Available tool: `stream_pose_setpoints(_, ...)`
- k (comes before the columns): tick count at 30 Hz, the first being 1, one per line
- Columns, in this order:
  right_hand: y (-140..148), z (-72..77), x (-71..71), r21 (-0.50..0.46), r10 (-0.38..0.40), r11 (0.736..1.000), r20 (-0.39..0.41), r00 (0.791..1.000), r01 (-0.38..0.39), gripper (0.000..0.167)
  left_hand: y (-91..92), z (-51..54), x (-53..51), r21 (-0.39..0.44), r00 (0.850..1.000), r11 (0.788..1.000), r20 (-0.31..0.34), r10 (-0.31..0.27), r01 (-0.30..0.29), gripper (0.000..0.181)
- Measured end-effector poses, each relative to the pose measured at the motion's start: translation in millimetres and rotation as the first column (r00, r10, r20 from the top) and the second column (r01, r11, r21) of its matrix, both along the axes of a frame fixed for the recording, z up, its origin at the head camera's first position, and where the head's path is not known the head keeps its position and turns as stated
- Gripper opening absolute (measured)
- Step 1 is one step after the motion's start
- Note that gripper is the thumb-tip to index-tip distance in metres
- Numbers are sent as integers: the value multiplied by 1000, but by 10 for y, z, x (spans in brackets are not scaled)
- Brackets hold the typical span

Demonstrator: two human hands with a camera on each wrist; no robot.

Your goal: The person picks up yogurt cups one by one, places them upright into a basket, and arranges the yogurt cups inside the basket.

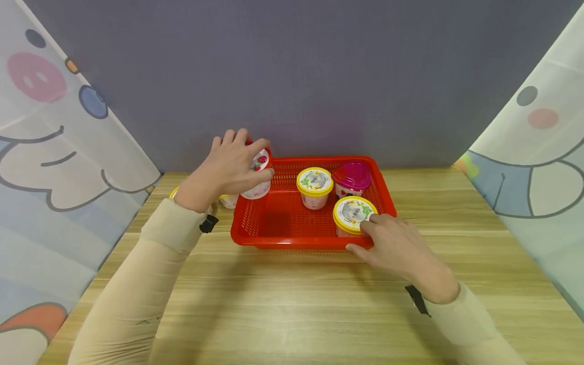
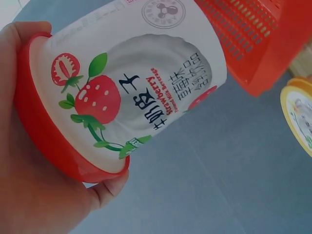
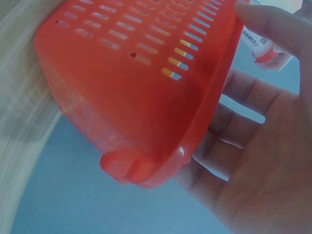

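My left hand (image 1: 230,165) grips a white paper cup (image 1: 256,188) by its red lid, above the left end of a red plastic basket (image 1: 285,240). Strawberries and the words "Strawberry Flavored Milk Beverage" show on this strawberry milk cup (image 2: 161,63) in the left wrist view. My right hand (image 1: 399,248) holds the basket's rim at the front right corner, thumb on one side and fingers on the other. Inside the basket stand two yellow-lidded cups (image 1: 315,181) and a magenta-lidded cup (image 1: 352,176). The front yellow-lidded cup (image 1: 353,215) is beside my right fingers.
Left of the basket, a yellow-rimmed cup (image 1: 229,201) is partly hidden by my left hand, and another bit of yellow shows behind the wrist. The basket stands on a wood-grain table (image 1: 274,304) against a grey back panel (image 1: 310,76). Cartoon-print curtains (image 1: 59,152) hang at both sides.
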State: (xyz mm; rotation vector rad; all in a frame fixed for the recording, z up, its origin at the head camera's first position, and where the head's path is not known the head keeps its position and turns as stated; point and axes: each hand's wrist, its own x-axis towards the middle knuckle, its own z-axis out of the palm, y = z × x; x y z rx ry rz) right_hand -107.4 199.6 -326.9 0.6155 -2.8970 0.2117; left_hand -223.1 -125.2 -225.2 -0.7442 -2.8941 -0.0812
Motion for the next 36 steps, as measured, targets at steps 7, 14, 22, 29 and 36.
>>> stream_pose_setpoints(7, -2, 2, 4, 4, 4, 1000, -5, 1000, -4, 36, 215, -86, -2, -57, 998, 997, -20, -59, 58, 57)
stream_pose_setpoints(14, 2, -18, 14, 4, 1, 1000, -2, 1000, -1, 36, 426, -252, 4, -159, 993, 981, -7, -115, 112, 61)
stream_pose_setpoints(22, 5, -16, 11, 4, 3, 1000, 2, 1000, -3, 36, 598, -421, -12, -200, 991, 971, -4, -132, 129, 60)
stream_pose_setpoints(29, 19, -18, 18, 4, 1, 1000, -7, 1000, -1, 35, 769, -551, -40, -266, 992, 956, 49, -118, 127, 70)
stream_pose_setpoints(36, 13, -16, 25, 12, 2, 1000, -7, 1000, -2, 36, 914, -675, 2, -271, 987, 953, 118, -105, 134, 61)
